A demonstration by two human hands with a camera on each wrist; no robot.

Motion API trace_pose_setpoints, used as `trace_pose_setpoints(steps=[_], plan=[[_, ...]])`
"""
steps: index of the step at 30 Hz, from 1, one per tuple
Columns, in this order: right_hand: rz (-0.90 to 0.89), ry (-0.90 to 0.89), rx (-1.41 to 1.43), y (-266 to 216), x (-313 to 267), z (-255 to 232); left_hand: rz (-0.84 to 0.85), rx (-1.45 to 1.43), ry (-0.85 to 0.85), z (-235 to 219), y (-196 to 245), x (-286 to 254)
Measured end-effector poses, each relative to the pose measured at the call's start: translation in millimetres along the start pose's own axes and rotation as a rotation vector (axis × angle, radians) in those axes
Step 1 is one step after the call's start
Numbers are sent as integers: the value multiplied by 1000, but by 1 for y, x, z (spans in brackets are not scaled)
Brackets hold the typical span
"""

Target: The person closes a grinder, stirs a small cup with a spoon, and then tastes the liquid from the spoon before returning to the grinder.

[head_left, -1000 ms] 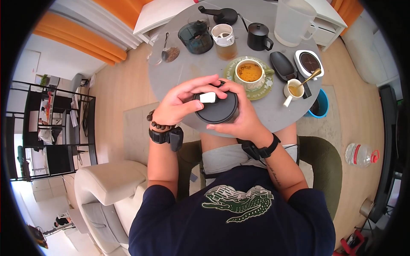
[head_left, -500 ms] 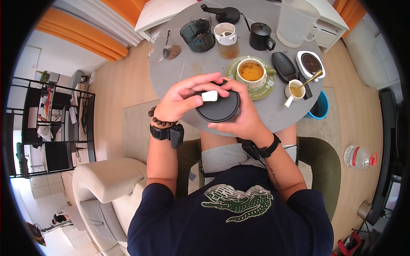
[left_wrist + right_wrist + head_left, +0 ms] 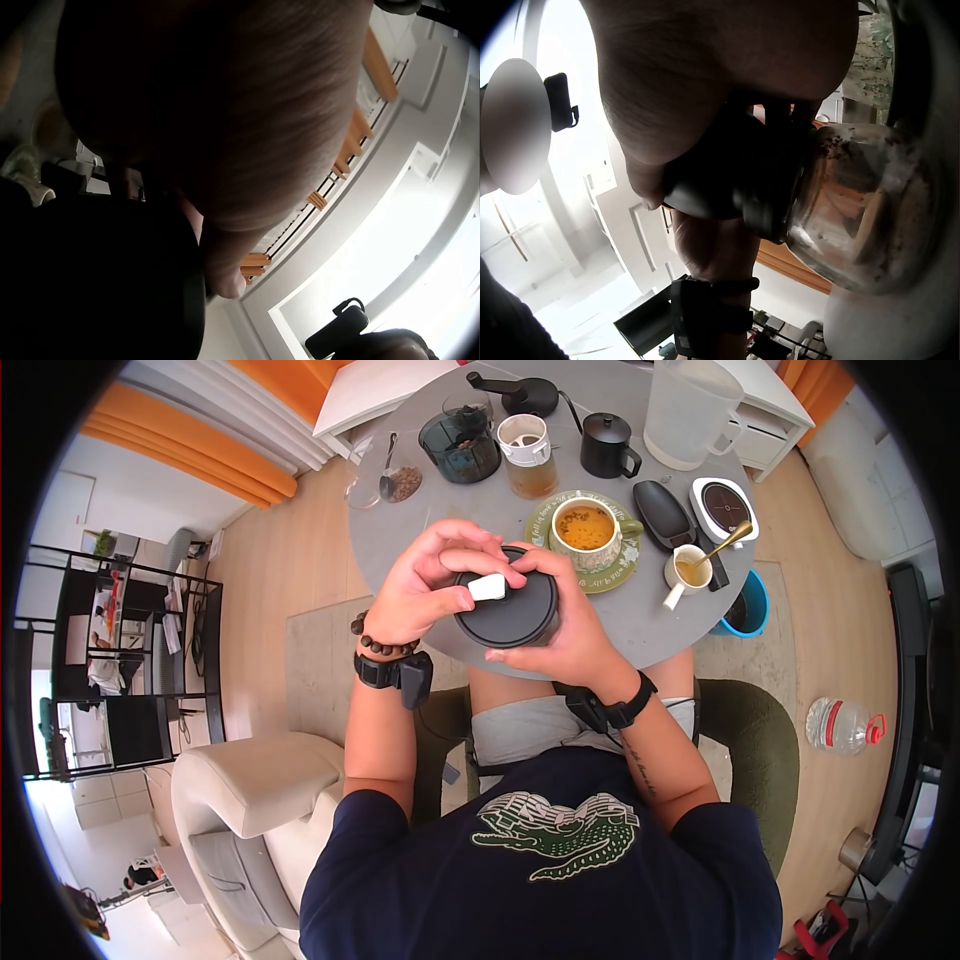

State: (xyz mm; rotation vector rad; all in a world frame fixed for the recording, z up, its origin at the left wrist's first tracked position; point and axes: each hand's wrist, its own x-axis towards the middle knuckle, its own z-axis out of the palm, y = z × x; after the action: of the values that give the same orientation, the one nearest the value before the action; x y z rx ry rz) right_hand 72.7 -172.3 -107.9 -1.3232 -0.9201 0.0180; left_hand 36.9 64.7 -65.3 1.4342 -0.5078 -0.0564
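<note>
A hand grinder with a round black top (image 3: 508,622) is held over the table's near edge, in front of the torso. My right hand (image 3: 578,622) grips its side, fingers at the far rim and thumb at the near one. From the left, my left hand (image 3: 420,585) curls over the top, its thumb against a white knob (image 3: 487,588) and fingertips near the far rim. In the right wrist view, a clear glass jar (image 3: 870,225) with dark bits inside forms the grinder's lower end. The left wrist view is mostly dark hand and black body.
Just beyond stands a cup of yellowish liquid (image 3: 585,528) on a green saucer (image 3: 622,572). Farther back are a dark see-through bowl (image 3: 458,455), a white-topped glass (image 3: 530,475) and a black kettle (image 3: 606,445). At right are a small cup (image 3: 680,572) and a scale (image 3: 725,508).
My left fingers have bent more and shifted slightly across the grinder's top; the thumb stays by the white knob. The right hand keeps its grip, and the table things stay put.
</note>
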Motion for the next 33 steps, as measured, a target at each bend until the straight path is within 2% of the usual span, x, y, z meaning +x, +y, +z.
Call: trace_pose_setpoints(steps=[5, 9, 11, 20, 24, 26, 27, 29, 30, 32, 33], plan=[[3, -3, 11, 2, -1, 0, 81, 8, -10, -2, -7, 5], [21, -4, 18, 1, -2, 0, 73, -4, 9, 0, -7, 5], [26, -4, 34, 2, -2, 1, 132, -50, -23, -1, -10, 6], [34, -23, 36, 0, -2, -1, 162, -50, -41, -5, -15, 6], [55, -26, 62, 3, -3, -1, 165, -18, -42, -1, -3, 5], [46, -25, 60, 3, -3, -1, -8, -10, 44, 12, 20, 1], [44, -17, 44, 3, -4, -1, -7, -10, 44, 18, 28, 1], [44, -8, 27, 3, -5, 0, 22, 288, 72, 31, 40, 2], [43, -1, 33, 4, -5, 1, 21, 288, 73, 39, 45, 2], [44, 2, 41, 4, -6, 3, 27, 543, 205, 54, 52, 4], [44, 6, 52, 4, -5, 3, 27, 544, 208, 57, 55, 4]])
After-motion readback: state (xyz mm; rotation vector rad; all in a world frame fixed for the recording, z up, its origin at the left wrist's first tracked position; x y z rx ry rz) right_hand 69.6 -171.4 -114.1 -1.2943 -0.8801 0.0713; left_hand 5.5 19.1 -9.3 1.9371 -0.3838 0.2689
